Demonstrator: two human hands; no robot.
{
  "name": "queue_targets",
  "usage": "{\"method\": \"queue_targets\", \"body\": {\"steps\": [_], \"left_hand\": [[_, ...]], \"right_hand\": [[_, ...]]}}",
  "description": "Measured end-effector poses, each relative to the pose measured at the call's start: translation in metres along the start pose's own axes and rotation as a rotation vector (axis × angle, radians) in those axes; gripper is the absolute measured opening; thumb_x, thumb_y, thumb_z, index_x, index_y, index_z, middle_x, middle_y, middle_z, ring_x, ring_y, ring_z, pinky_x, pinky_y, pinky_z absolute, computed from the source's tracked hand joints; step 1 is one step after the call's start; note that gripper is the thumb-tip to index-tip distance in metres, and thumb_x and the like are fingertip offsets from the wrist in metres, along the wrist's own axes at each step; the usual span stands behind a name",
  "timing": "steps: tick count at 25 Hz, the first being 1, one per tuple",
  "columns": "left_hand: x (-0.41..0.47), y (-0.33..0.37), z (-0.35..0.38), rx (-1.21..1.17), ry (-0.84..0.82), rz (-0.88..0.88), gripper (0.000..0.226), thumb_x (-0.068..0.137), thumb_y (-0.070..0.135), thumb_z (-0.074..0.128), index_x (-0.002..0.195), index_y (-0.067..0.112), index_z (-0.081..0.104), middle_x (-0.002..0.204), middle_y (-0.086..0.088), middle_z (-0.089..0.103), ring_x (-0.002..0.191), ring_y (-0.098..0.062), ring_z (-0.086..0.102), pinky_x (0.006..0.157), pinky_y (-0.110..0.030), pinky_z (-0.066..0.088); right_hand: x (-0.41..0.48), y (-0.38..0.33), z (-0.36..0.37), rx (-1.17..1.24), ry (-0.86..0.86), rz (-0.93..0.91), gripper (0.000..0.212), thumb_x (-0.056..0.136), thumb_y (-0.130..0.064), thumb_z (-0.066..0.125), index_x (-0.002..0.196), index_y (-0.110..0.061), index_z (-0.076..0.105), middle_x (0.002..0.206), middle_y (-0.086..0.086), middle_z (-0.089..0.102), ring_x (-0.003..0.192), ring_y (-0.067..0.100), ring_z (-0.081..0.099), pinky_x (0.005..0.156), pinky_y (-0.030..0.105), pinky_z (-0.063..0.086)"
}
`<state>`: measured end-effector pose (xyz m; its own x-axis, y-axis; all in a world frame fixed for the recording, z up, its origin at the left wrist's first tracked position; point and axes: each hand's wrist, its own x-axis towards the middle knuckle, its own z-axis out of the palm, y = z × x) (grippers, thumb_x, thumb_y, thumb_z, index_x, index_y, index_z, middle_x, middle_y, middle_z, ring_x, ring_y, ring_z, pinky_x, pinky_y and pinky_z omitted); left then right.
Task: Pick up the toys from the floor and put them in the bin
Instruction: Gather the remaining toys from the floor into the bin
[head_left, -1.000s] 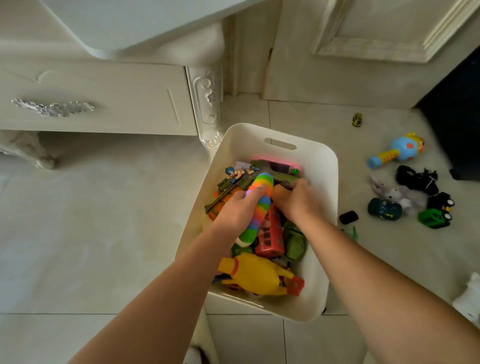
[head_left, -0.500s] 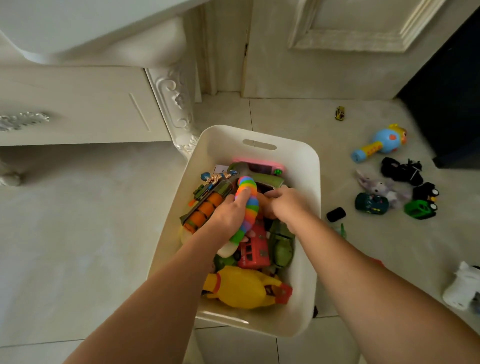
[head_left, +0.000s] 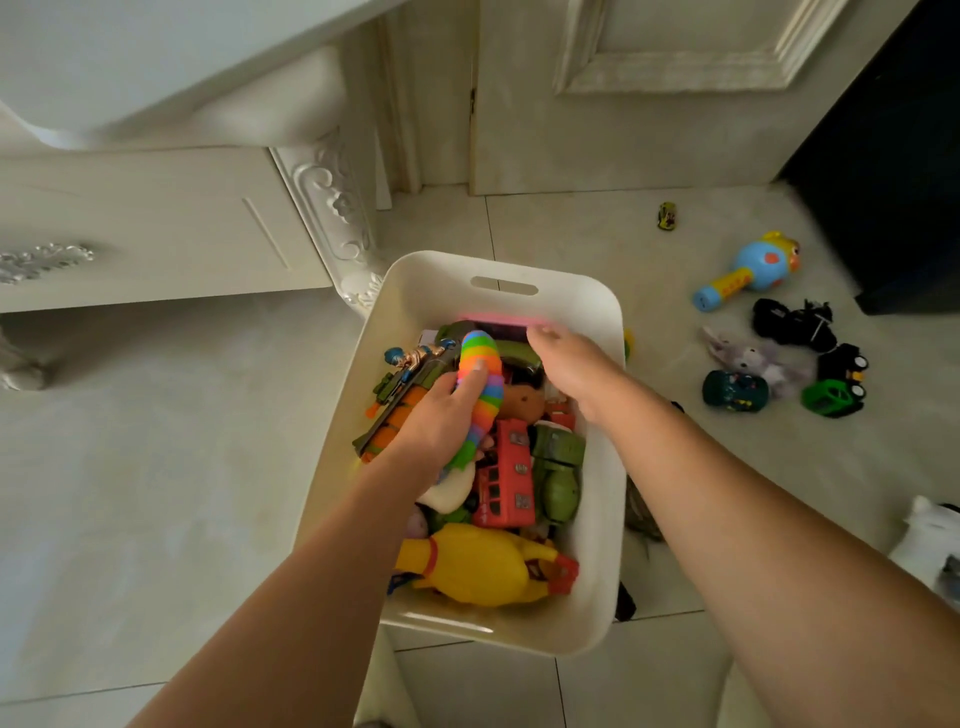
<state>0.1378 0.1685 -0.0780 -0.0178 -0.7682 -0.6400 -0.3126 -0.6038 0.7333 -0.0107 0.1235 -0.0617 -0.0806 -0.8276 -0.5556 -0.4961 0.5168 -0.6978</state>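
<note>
A white plastic bin (head_left: 597, 525) stands on the tiled floor, filled with several toys, among them a yellow rubber chicken (head_left: 478, 569), a red bus (head_left: 506, 480) and a toy gun (head_left: 400, 400). My left hand (head_left: 441, 421) is inside the bin and holds a rainbow slug toy (head_left: 480, 348), fingers laid over it. My right hand (head_left: 566, 364) hovers above the bin's far right part, fingers relaxed and holding nothing. On the floor to the right lie a blue and yellow rattle (head_left: 753, 270), a grey plush (head_left: 748, 358), a dark green car (head_left: 735, 388) and a green vehicle (head_left: 831, 397).
A white carved cabinet (head_left: 156, 234) stands left of the bin, its leg touching the bin's far corner. A pale door (head_left: 675, 104) is behind, dark furniture (head_left: 893, 156) at far right. A tiny yellow car (head_left: 666, 215), black toys (head_left: 789, 322) and a white object (head_left: 930, 535) lie on the floor.
My right hand has let go of the rainbow slug toy and moved up and away toward the bin's far side. My left hand still holds the toy in the bin.
</note>
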Motion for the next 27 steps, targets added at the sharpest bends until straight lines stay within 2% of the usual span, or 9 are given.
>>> {"method": "queue_targets", "body": {"steps": [3, 6, 8, 10, 12, 15, 19, 24, 27], "left_hand": [[0.003, 0.01, 0.016, -0.072, -0.127, 0.099, 0.051, 0.094, 0.052, 0.041, 0.14, 0.031, 0.041, 0.116, -0.007, 0.065, 0.098, -0.022, 0.065, 0.089, -0.041, 0.054], [-0.001, 0.008, 0.037, -0.047, -0.237, 0.138, 0.052, 0.089, 0.029, 0.051, 0.14, 0.029, 0.042, 0.121, -0.009, 0.063, 0.099, -0.02, 0.063, 0.09, -0.037, 0.054], [-0.002, 0.0, 0.041, 0.351, -0.172, 0.276, 0.056, 0.085, 0.026, 0.055, 0.14, 0.028, 0.04, 0.128, -0.007, 0.056, 0.104, -0.023, 0.057, 0.088, -0.037, 0.05], [-0.002, -0.014, 0.036, 0.763, -0.076, 0.364, 0.069, 0.083, 0.032, 0.061, 0.146, 0.028, 0.031, 0.14, -0.003, 0.044, 0.122, -0.028, 0.043, 0.101, -0.043, 0.038], [-0.002, -0.024, 0.03, 0.95, -0.036, 0.38, 0.074, 0.084, 0.038, 0.063, 0.148, 0.026, 0.028, 0.146, 0.001, 0.037, 0.13, -0.028, 0.035, 0.109, -0.043, 0.028], [0.003, -0.027, 0.027, 0.983, -0.003, 0.393, 0.069, 0.082, 0.045, 0.062, 0.143, 0.026, 0.036, 0.142, 0.001, 0.039, 0.128, -0.027, 0.036, 0.109, -0.043, 0.027], [0.01, -0.024, 0.025, 0.977, -0.004, 0.366, 0.066, 0.076, 0.051, 0.064, 0.134, 0.026, 0.045, 0.136, -0.001, 0.043, 0.126, -0.027, 0.038, 0.105, -0.044, 0.032], [0.007, -0.031, 0.025, 0.975, -0.014, 0.389, 0.07, 0.081, 0.052, 0.061, 0.141, 0.025, 0.037, 0.141, 0.001, 0.04, 0.128, -0.027, 0.037, 0.107, -0.042, 0.031], [-0.001, -0.032, 0.025, 0.894, -0.039, 0.368, 0.062, 0.089, 0.042, 0.057, 0.145, 0.024, 0.036, 0.144, 0.0, 0.043, 0.13, -0.027, 0.038, 0.11, -0.042, 0.032]], "right_hand": [[-0.01, -0.01, -0.009, 0.064, -0.122, -0.065, 0.054, 0.087, -0.036, 0.062, 0.139, -0.033, 0.045, 0.129, 0.0, 0.054, 0.112, 0.026, 0.057, 0.084, 0.039, 0.055], [-0.007, -0.005, -0.015, -0.201, 0.047, -0.043, 0.059, 0.086, -0.026, 0.06, 0.142, -0.023, 0.041, 0.127, 0.009, 0.055, 0.106, 0.027, 0.055, 0.081, 0.034, 0.052], [-0.001, 0.002, -0.013, -0.392, 0.097, 0.014, 0.063, 0.088, -0.03, 0.059, 0.144, -0.016, 0.034, 0.13, 0.013, 0.054, 0.111, 0.031, 0.055, 0.082, 0.034, 0.048], [0.002, 0.008, -0.004, -0.582, 0.124, -0.001, 0.06, 0.093, -0.031, 0.055, 0.143, -0.012, 0.029, 0.129, 0.016, 0.052, 0.112, 0.035, 0.055, 0.076, 0.033, 0.042], [0.006, 0.013, 0.003, -0.703, 0.251, -0.066, 0.051, 0.095, -0.032, 0.052, 0.137, -0.011, 0.033, 0.128, 0.018, 0.049, 0.111, 0.036, 0.053, 0.078, 0.037, 0.042], [0.009, 0.022, 0.017, -0.959, 0.315, -0.1, 0.052, 0.092, -0.02, 0.051, 0.14, -0.007, 0.033, 0.14, 0.021, 0.036, 0.122, 0.037, 0.044, 0.099, 0.039, 0.039], [0.009, 0.041, 0.057, -0.933, 0.111, 0.178, 0.07, 0.095, -0.004, 0.042, 0.153, -0.002, 0.002, 0.161, 0.016, -0.003, 0.148, 0.036, 0.007, 0.117, 0.04, 0.02], [-0.001, 0.046, 0.059, -1.063, 0.038, 0.122, 0.076, 0.096, -0.004, 0.039, 0.152, -0.006, -0.012, 0.158, 0.018, -0.024, 0.145, 0.04, -0.019, 0.119, 0.048, -0.001], [-0.015, 0.027, 0.044, -0.83, -0.058, 0.085, 0.088, 0.09, 0.002, 0.045, 0.153, -0.016, -0.013, 0.159, 0.013, -0.022, 0.147, 0.035, -0.018, 0.121, 0.046, 0.002]]}}
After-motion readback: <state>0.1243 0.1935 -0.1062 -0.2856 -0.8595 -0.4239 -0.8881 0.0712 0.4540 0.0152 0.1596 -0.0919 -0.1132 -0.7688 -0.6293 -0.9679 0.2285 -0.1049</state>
